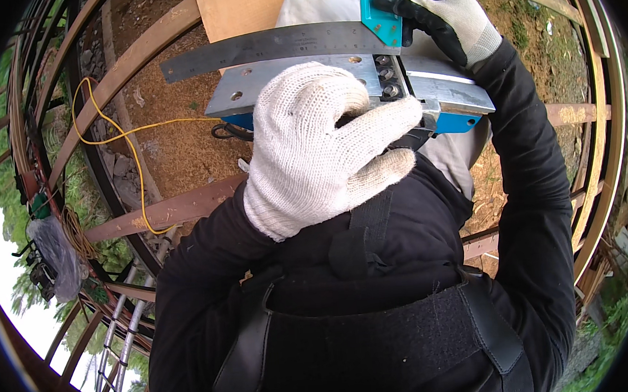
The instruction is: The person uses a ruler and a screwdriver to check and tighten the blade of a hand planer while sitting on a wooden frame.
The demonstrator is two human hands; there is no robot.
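An electric planer lies upside down across my lap, its metal sole facing up and parts of its blue body showing below. Bolts of its cutter drum sit in the gap between the sole plates. My right hand, in a white glove with black fingers, grips the teal handle of a try square. The steel blade of that square runs left along the far edge of the sole. My left hand, in a white knit glove, is bent over the near side of the planer, fingertips beside the drum; its grip underneath is hidden.
A yellow cord runs left from the planer over the sawdust-strewn ground. Wooden beams cross around me. A plywood piece lies beyond the planer. At left, a metal ladder and a plastic bag are by the frame.
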